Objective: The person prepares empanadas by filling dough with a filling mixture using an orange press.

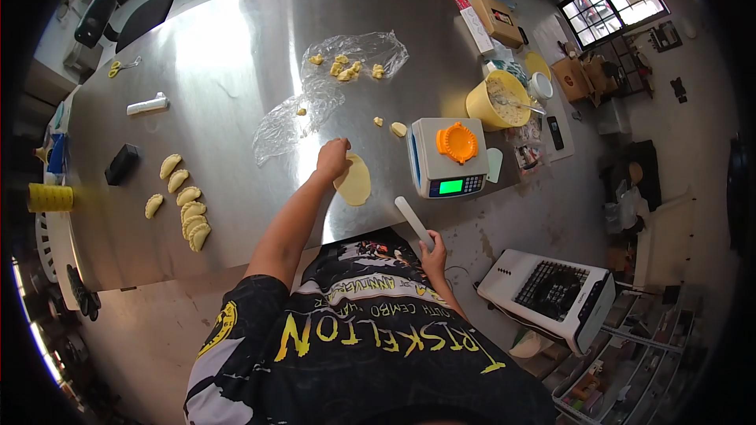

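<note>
A flat oval of rolled dough (pixel 353 182) lies on the steel table (pixel 228 118) near its front edge. My left hand (pixel 334 159) is at the dough's upper left edge, its fingers closed on that edge. My right hand (pixel 433 254) grips the lower end of a white rolling pin (pixel 413 219), which slants up to the left by the table's front edge. Small dough pieces (pixel 398 130) lie beyond the sheet, left of the scale (pixel 446 159). On the scale rests an orange dumpling mould (pixel 457 143).
Several folded dumplings (pixel 190 210) lie at left, near a black box (pixel 123 164). Plastic film (pixel 370 49) with dough lumps is at the back. A yellow bowl of filling (pixel 498 100) with a spoon stands at right; an air cooler (pixel 547 296) is on the floor.
</note>
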Demonstrator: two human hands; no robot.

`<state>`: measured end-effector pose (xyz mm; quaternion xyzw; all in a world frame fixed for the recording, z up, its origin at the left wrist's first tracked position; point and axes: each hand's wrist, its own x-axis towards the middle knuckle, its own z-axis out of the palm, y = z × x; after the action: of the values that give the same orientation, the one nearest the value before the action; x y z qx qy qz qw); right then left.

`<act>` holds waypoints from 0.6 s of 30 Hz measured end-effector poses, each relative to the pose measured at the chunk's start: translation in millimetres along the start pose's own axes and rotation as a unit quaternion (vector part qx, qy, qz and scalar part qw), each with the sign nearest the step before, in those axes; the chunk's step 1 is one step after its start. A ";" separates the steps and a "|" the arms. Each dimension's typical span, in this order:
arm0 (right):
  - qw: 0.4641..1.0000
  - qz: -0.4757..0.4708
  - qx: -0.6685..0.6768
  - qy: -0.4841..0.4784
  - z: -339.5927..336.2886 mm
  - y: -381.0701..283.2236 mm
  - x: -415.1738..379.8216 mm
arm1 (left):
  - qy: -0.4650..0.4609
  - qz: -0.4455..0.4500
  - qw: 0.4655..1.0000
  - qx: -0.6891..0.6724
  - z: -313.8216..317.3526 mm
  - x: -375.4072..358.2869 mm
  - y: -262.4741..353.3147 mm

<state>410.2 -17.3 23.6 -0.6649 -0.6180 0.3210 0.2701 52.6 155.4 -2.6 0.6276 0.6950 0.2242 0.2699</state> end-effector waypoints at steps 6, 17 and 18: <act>1.000 -0.017 -0.009 0.013 -3.6 0.7 0.2 | -0.009 0.008 1.000 0.027 4.8 2.7 0.5; 1.000 -0.006 0.004 0.023 -9.2 -6.3 -0.5 | -0.049 0.115 0.991 -0.037 -9.2 -20.6 0.2; 1.000 -0.006 0.005 0.022 -9.2 -7.0 -0.5 | -0.058 0.133 0.987 -0.075 -16.2 -26.5 3.6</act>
<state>412.6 -16.8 34.9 -0.6670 -0.6142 0.3076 0.2886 46.4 129.9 14.5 0.7042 0.5701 0.2726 0.3236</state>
